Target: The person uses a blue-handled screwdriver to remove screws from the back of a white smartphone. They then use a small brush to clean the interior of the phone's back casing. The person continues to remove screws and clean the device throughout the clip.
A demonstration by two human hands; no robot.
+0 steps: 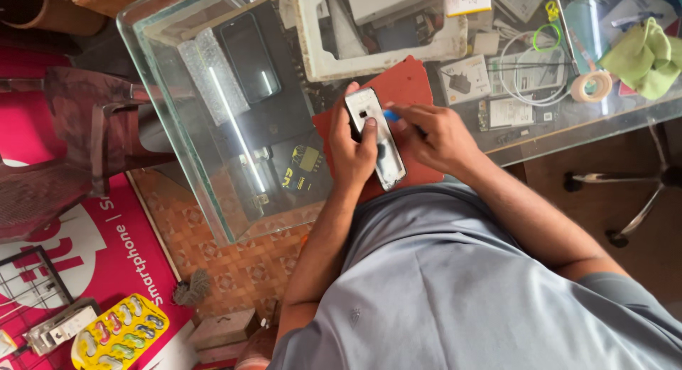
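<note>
- The left hand [353,151] grips a smartphone [374,137] by its long edge, thumb on one side and fingers [369,139] wrapped round onto its face; the phone lies tilted, its pale, shiny side up with a small dark opening near the top end.
- The right hand [433,134] has its fingers pressed together, pinching a small blue tool [391,116] whose tip touches the phone's right edge near the upper end.
- The phone is held just above a red mat [405,86] that lies on the glass counter [213,164], close to the person's chest in a grey-blue shirt [455,285].
- Past the mat stands a white tray [312,43] with boxes and papers in it.
- To the left, under the glass, lie a dark phone [249,57] and a strip of bubble wrap [212,75].
- To the right on the counter: a charger box [465,79], a coiled white cable [529,72], a roll of tape [592,86] and a crumpled green cloth [643,57], all well apart from the hands.
- On the floor at lower left lies a yellow blister tray [121,334] of coloured pieces on a red-and-white banner [106,249].
- A chair base [632,192] shows at the right, beyond the counter's edge.
</note>
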